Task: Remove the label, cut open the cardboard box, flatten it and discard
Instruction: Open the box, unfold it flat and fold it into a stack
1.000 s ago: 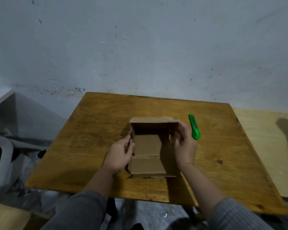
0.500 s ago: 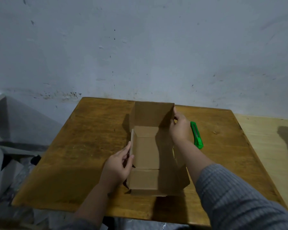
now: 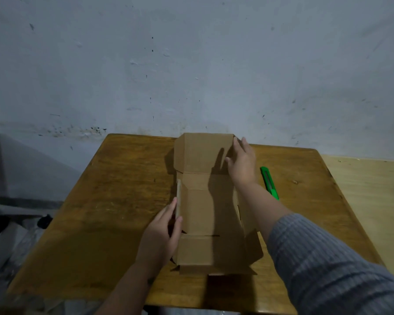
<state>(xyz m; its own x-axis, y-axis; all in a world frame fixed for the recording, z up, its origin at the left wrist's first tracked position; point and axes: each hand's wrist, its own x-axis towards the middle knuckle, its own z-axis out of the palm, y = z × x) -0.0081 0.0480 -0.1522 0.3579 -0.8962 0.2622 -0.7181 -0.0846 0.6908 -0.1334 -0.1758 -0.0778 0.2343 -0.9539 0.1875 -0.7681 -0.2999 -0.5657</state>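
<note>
- A cardboard box [image 3: 205,214] lies opened out on the wooden tabletop [image 3: 123,201], running from near the far edge to near the near edge, about midway between the left and right edges.
- Its far flap [image 3: 200,153] is folded back and reaches almost to the far edge of the tabletop; the middle panel lies flat, and a near panel [image 3: 200,251] sits toward the near edge.
- The box's left wall [image 3: 178,198] stands up as a thin edge; its right wall leans outward, mostly hidden behind the right forearm.
- The left hand [image 3: 162,237] is against the left wall toward the near end, with the fingers along the outside and the thumb over the top edge, a narrow pinch on the cardboard.
- The right hand [image 3: 241,162] reaches over the box to the far flap, with the fingers spread wide and flat, pressing on the flap's right side at its far right corner; it does not close around anything.
- A grey ribbed sleeve [image 3: 328,264] covers the right arm from the elbow back.
- A green box cutter [image 3: 269,183] lies on the tabletop just to the right of the box, touched by neither hand, pointing toward the far edge.
- No label can be made out on the cardboard faces that show.
- A paler second table [image 3: 371,201] stands against the right edge of the tabletop, and a grey stained wall [image 3: 191,64] rises behind the far edge.
</note>
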